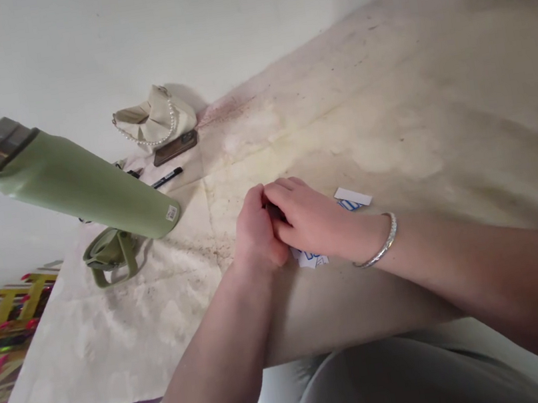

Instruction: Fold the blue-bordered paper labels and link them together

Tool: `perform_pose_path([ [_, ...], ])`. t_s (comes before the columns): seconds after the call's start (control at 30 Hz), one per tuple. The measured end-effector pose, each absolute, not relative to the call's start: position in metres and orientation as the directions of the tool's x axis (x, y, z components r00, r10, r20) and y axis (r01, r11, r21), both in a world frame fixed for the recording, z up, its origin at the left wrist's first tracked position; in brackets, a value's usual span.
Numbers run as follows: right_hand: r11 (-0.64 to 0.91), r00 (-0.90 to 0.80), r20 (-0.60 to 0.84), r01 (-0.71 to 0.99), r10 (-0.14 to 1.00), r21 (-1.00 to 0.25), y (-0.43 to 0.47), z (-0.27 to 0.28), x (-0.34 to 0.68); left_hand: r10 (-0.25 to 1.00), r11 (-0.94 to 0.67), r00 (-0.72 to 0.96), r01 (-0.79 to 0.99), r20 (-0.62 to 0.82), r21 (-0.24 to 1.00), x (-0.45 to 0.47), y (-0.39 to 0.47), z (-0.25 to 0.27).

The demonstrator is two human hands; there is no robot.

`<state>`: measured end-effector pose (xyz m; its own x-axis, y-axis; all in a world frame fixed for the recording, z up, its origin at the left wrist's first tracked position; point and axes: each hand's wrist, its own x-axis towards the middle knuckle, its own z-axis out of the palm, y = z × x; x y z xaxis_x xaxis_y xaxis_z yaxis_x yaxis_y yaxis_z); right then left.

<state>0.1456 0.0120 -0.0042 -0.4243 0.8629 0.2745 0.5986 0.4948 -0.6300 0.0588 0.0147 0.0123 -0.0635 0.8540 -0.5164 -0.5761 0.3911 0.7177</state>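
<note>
The left hand point(255, 234) and the right hand point(311, 219) are pressed together over the table point(170, 351). Their fingers are bent in, with a small dark gap between them. I cannot tell if either hand has hold of something, because the fingers and palms hide the inside.

Some torn paper bits point(312, 261) with blue marks lie just under the right hand, on the side near the person. The hand covers part of them, so I cannot tell how many there are or read the marks. More paper point(353, 195), white and blue, lies on the far side of the right wrist, near it but not touching. The wrist has a silver bracelet point(381, 245) on it.

To the left is a tall green bottle point(89, 184), and a green lid point(112, 252) is beside it. A pen point(167, 177), a phone point(175, 148) and a white bag point(155, 117) are farther back. Small dark things by the bottle are partly hidden. The yellow things point(14, 320) at the left edge are cut off and blurry.
</note>
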Motion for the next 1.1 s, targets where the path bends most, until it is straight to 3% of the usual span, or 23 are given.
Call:
perform_pose_path([
  [1.1, 0.514, -0.449, 0.265, 0.641, 0.853, -0.570, 0.0106, -0.0038, 0.1476, 0.840, 0.418, -0.058, -0.567, -0.540, 0.710, 0.0600, 0.0117, 0.0110],
])
